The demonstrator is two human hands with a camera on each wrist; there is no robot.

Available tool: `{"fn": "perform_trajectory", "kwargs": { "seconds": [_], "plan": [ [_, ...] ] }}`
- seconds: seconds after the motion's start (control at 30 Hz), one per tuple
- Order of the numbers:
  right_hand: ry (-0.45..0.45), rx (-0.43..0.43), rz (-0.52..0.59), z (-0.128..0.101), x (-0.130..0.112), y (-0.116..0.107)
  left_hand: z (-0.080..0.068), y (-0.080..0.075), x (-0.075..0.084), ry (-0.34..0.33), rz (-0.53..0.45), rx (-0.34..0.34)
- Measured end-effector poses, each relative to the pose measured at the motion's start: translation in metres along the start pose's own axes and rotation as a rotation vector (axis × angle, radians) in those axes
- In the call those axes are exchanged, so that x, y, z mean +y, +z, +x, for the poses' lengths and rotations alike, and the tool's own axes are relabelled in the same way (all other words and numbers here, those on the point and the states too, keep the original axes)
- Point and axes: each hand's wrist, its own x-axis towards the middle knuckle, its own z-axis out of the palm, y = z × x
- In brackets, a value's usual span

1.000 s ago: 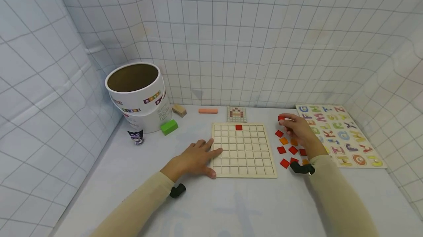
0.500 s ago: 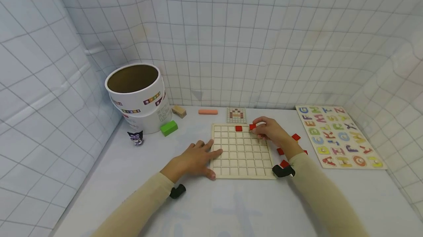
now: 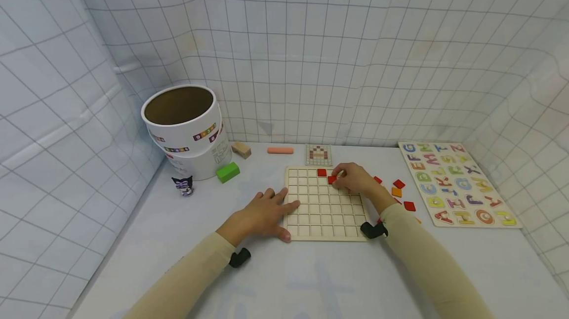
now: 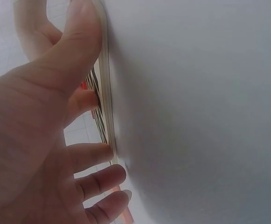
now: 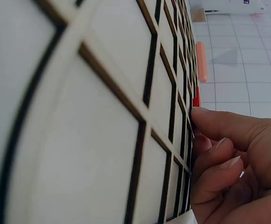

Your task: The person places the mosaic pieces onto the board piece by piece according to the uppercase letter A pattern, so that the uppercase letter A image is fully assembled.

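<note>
In the head view, a pale wooden grid board (image 3: 326,213) lies on the table. One red square tile (image 3: 322,173) sits in a top-row cell. My right hand (image 3: 352,179) pinches another red tile (image 3: 331,179) between thumb and fingertips, over a second-row cell diagonally right of the first. The right wrist view shows this hand (image 5: 247,154) with its fingertips right at the grid surface. My left hand (image 3: 266,214) rests spread along the board's left edge, two fingers over the frame and thumb near the lower corner. In the left wrist view, its thumb (image 4: 81,32) touches the board's edge.
Loose red and orange tiles (image 3: 409,206) lie right of the board, partly hidden by the right arm. A letter puzzle board (image 3: 462,185) stands farther right. Behind are a pattern card (image 3: 318,154), an orange stick (image 3: 280,150), a green block (image 3: 228,172), a figurine (image 3: 183,185) and a white bucket (image 3: 191,136).
My right hand has carried a red tile from the loose tiles leftward to the board, then slightly down and left to the second row. The left hand has stayed in place.
</note>
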Motion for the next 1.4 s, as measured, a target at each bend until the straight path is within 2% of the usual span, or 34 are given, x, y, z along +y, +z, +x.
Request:
{"fn": "perform_trajectory", "kwargs": {
  "seconds": [0.47,0.57,0.7,0.83,0.93,1.03,1.17,1.4],
  "plan": [
    [-0.009,0.015,-0.134,-0.003,-0.002,-0.003,0.0,0.001,-0.001,0.015,0.013,0.013],
    [-0.016,0.016,-0.087,-0.009,0.001,-0.013,0.001,0.002,-0.002,0.014,0.011,0.013],
    [-0.029,0.059,0.027,-0.025,0.016,-0.042,0.002,0.002,-0.002,0.018,0.021,0.015],
    [0.029,0.128,0.099,-0.045,0.04,-0.072,0.002,0.002,-0.002,0.021,0.017,0.011],
    [0.086,0.147,0.133,-0.054,0.057,-0.081,0.001,0.001,-0.002,0.021,0.012,0.006],
    [0.11,0.123,0.143,-0.053,0.067,-0.081,-0.001,-0.001,-0.002,0.011,0.01,0.005],
    [0.137,0.095,0.093,-0.047,0.068,-0.075,-0.002,-0.001,-0.003,-0.001,-0.004,0.008],
    [0.219,0.064,0.034,-0.047,0.066,-0.071,0.003,0.002,-0.003,0.025,-0.039,-0.005]
  ]
}}
